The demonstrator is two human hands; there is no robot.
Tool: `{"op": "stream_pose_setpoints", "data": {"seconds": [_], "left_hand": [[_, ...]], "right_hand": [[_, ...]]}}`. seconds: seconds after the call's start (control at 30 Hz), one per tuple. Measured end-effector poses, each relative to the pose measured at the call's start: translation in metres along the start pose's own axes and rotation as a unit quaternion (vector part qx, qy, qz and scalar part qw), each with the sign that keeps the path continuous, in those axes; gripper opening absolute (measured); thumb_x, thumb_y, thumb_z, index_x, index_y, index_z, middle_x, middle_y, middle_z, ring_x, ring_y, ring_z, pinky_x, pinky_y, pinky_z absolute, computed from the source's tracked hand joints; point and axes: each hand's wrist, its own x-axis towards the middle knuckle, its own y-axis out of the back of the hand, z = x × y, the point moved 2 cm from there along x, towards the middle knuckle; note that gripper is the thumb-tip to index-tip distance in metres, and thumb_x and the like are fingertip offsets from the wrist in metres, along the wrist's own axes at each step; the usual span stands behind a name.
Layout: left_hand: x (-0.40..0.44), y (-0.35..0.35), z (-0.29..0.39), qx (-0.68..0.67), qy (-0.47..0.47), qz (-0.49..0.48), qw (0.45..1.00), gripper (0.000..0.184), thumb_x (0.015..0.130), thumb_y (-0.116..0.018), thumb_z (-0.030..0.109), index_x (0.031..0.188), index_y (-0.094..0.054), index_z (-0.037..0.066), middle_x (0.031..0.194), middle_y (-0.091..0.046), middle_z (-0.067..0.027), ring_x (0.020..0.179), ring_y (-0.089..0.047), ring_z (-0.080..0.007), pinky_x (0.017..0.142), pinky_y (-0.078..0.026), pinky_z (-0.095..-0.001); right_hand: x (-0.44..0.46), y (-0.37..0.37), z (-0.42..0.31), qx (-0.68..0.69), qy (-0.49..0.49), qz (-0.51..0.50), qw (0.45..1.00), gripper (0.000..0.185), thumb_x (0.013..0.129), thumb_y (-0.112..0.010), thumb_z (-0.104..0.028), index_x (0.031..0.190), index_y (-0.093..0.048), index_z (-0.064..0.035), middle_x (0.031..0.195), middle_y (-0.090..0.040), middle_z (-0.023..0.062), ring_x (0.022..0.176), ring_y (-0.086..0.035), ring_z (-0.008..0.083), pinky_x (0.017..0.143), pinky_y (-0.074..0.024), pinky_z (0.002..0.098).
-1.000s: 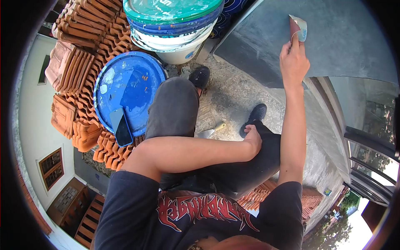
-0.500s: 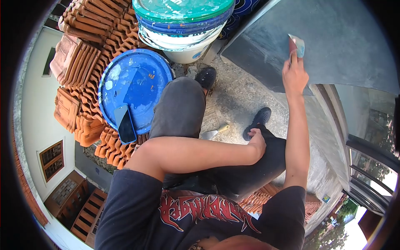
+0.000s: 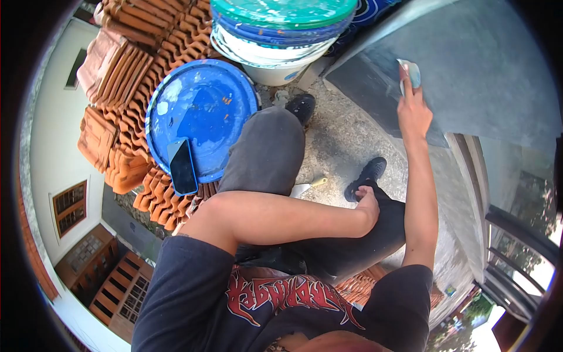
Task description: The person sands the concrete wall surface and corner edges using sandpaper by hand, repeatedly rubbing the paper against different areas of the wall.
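My right hand [image 3: 415, 117] stretches out to a smooth grey wall surface [image 3: 481, 76]. Its fingers press a folded piece of what looks like sandpaper [image 3: 409, 77], reddish on one side and pale on the other, against that surface. Across my lap lies my left arm, and my left hand [image 3: 368, 210] rests on my right leg near the shoe [image 3: 370, 175]. Its fingers are loosely bent, slightly apart, and I see nothing in them. On the concrete ground beyond the left forearm is a scraper [image 3: 309, 186] with a yellowish handle, its blade partly hidden by my knee.
A blue lid [image 3: 226, 132], spotted with paint, is to my left with a phone [image 3: 183, 167] at its edge. Stacked orange roof tiles [image 3: 117, 73] stand behind it. Ahead is a white bucket [image 3: 264, 61] under blue and green lids [image 3: 287, 10].
The sandpaper and my right hand have shifted slightly down and left along the grey surface. My left hand stays on my leg. The whole view has tilted a little.
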Motion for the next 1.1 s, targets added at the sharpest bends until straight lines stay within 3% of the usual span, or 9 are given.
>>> {"op": "stream_pose_setpoints", "data": {"seconds": [0.07, 0.17, 0.27, 0.63, 0.77, 0.87, 0.97, 1.1], "left_hand": [[0.002, 0.001, -0.003, 0.012, 0.014, -0.005, 1.0, 0.04, 0.093, -0.062, 0.021, 0.128, -0.07, 0.003, 0.123, -0.067, -0.0197, 0.108, -0.065, -0.0383, 0.093, -0.044, -0.0572], [0.002, 0.001, -0.007, 0.039, 0.032, -0.009, 0.999, 0.04, 0.093, -0.061, 0.022, 0.127, -0.07, 0.004, 0.124, -0.067, -0.0193, 0.108, -0.065, -0.0384, 0.093, -0.044, -0.0573], [0.001, -0.004, -0.007, 0.041, 0.04, -0.005, 0.998, 0.041, 0.093, -0.061, 0.022, 0.128, -0.07, 0.003, 0.125, -0.066, -0.0195, 0.11, -0.064, -0.0382, 0.093, -0.043, -0.0568], [0.003, -0.003, -0.001, 0.005, 0.0, -0.012, 1.0, 0.043, 0.093, -0.062, 0.021, 0.131, -0.068, 0.004, 0.126, -0.066, -0.0191, 0.11, -0.064, -0.0369, 0.094, -0.042, -0.0557], [0.002, -0.005, -0.007, 0.039, 0.046, -0.016, 0.998, 0.045, 0.093, -0.062, 0.023, 0.133, -0.067, 0.004, 0.128, -0.065, -0.0189, 0.113, -0.063, -0.037, 0.095, -0.042, -0.056], [0.0, -0.007, -0.013, 0.036, 0.061, -0.029, 0.997, 0.045, 0.093, -0.062, 0.023, 0.133, -0.066, 0.003, 0.13, -0.063, -0.0192, 0.116, -0.061, -0.0371, 0.096, -0.041, -0.0561], [-0.002, -0.01, -0.013, 0.034, 0.044, -0.03, 0.998, 0.044, 0.093, -0.062, 0.022, 0.133, -0.066, 0.003, 0.131, -0.063, -0.0195, 0.118, -0.061, -0.0372, 0.096, -0.041, -0.056], [0.006, -0.007, -0.005, 0.001, 0.021, -0.013, 1.0, 0.044, 0.094, -0.061, 0.02, 0.133, -0.067, 0.002, 0.129, -0.064, -0.0201, 0.116, -0.062, -0.0376, 0.096, -0.041, -0.0557]], "right_hand": [[0.004, 0.0, -0.006, -0.002, -0.023, -0.044, 0.999, 0.076, 0.089, -0.064, -0.011, 0.157, -0.04, -0.0347, 0.133, -0.064, 0.0142, 0.082, -0.073, 0.0366, 0.064, -0.0613, 0.0461], [0.024, 0.0, -0.028, 0.007, 0.005, -0.022, 1.0, 0.084, 0.091, -0.058, -0.008, 0.162, -0.028, -0.0424, 0.109, -0.067, 0.0142, 0.076, -0.071, 0.034, 0.058, -0.0589, 0.0438], [0.043, -0.006, -0.054, 0.05, 0.041, 0.072, 0.995, 0.085, 0.091, -0.057, -0.008, 0.162, -0.027, -0.0433, 0.106, -0.067, 0.0125, 0.075, -0.071, 0.0342, 0.058, -0.0588, 0.0431], [0.008, -0.012, -0.017, 0.016, 0.042, 0.03, 0.999, 0.081, 0.092, -0.054, -0.005, 0.16, -0.032, -0.0432, 0.099, -0.065, 0.0124, 0.071, -0.069, 0.032, 0.056, -0.0582, 0.0419], [0.033, -0.001, -0.037, 0.053, 0.037, 0.065, 0.996, 0.077, 0.094, -0.051, -0.007, 0.161, -0.032, -0.0418, 0.099, -0.066, 0.013, 0.07, -0.07, 0.0323, 0.056, -0.058, 0.0424], [0.062, 0.018, -0.067, 0.084, 0.007, 0.071, 0.994, 0.08, 0.092, -0.056, -0.008, 0.161, -0.03, -0.0401, 0.114, -0.068, 0.014, 0.081, -0.072, 0.0361, 0.062, -0.0601, 0.0465], [0.056, 0.015, -0.067, 0.082, -0.001, 0.061, 0.995, 0.082, 0.092, -0.056, -0.007, 0.162, -0.029, -0.0408, 0.112, -0.068, 0.0137, 0.077, -0.072, 0.0355, 0.06, -0.0596, 0.0472], [0.025, -0.007, -0.039, 0.044, 0.041, 0.07, 0.996, 0.076, 0.093, -0.053, -0.005, 0.16, -0.038, -0.0367, 0.097, -0.066, 0.0102, 0.067, -0.07, 0.0306, 0.053, -0.0575, 0.0423]]}}
